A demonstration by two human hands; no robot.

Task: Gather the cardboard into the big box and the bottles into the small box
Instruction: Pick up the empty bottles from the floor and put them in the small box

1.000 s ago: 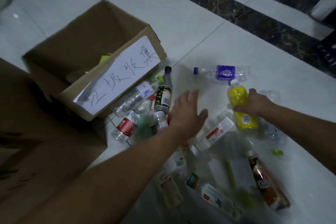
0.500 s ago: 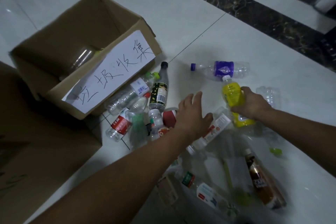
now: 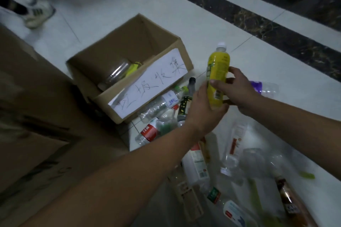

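Cardboard walls of the small box (image 3: 127, 46) stand open at the top, just left of and beyond the left hand (image 3: 203, 114). Inside lie a clear bottle (image 3: 116, 72) on its side and a yellow-green thing (image 3: 133, 67) too small to name. A paper label (image 3: 149, 83) with handwriting covers the wall facing the hands.

The big box (image 3: 36, 116) rises farther left of that hand. Only its outer wall shows, cut off by the frame edge, so its contents cannot be told.

Both hands hold the yellow bottle (image 3: 217, 72) upright in the air, white cap on top. The left hand curls round its lower part with the thumb on the front. The right hand (image 3: 238, 90) wraps it from the right side.

Loose bottles (image 3: 160, 105) lie on the floor (image 3: 276, 64) between the left hand and the small box, some touching its labelled wall. A purple-labelled bottle (image 3: 265, 88) is half hidden behind the right hand. Below both forearms more bottles are blurred, among them a brown bottle (image 3: 289, 202) cut off at the bottom edge.
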